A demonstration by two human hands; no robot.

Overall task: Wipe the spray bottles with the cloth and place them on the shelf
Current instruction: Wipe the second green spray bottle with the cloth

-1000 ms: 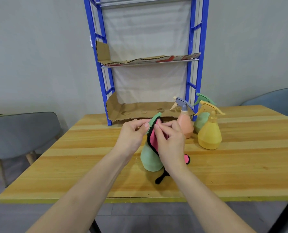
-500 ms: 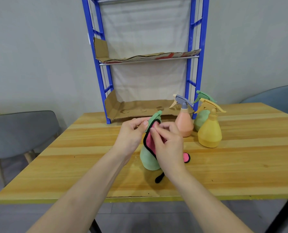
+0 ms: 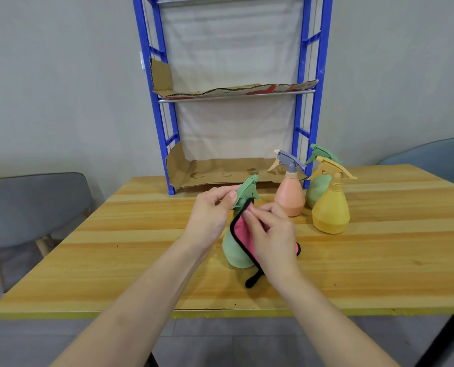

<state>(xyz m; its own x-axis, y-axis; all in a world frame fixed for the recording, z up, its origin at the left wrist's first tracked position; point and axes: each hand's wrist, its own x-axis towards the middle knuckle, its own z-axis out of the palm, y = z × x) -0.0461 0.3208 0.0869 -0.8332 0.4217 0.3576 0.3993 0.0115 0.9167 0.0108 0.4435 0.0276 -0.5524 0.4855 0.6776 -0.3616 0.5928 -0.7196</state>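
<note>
A light green spray bottle (image 3: 235,251) stands on the wooden table (image 3: 379,260) in front of me. My left hand (image 3: 210,213) pinches its green spray head. My right hand (image 3: 270,234) grips a pink cloth with a black border (image 3: 243,231) and holds it against the bottle's neck and right side. Behind, to the right, stand a peach bottle with a grey-blue head (image 3: 289,190), a yellow bottle (image 3: 330,203) and another green bottle (image 3: 317,185) partly hidden behind the yellow one. The blue shelf (image 3: 309,102) rises at the table's far edge.
Cardboard sheets line the shelf's lower level (image 3: 220,173) and middle level (image 3: 233,88); neither holds a bottle. A grey chair (image 3: 30,207) stands left of the table and a blue-grey chair (image 3: 432,160) at the right. The table's front edge runs close below my forearms.
My right hand has slid the cloth a little down from the spray head toward the bottle's neck. My left hand keeps its hold on the head. The other bottles have not moved.
</note>
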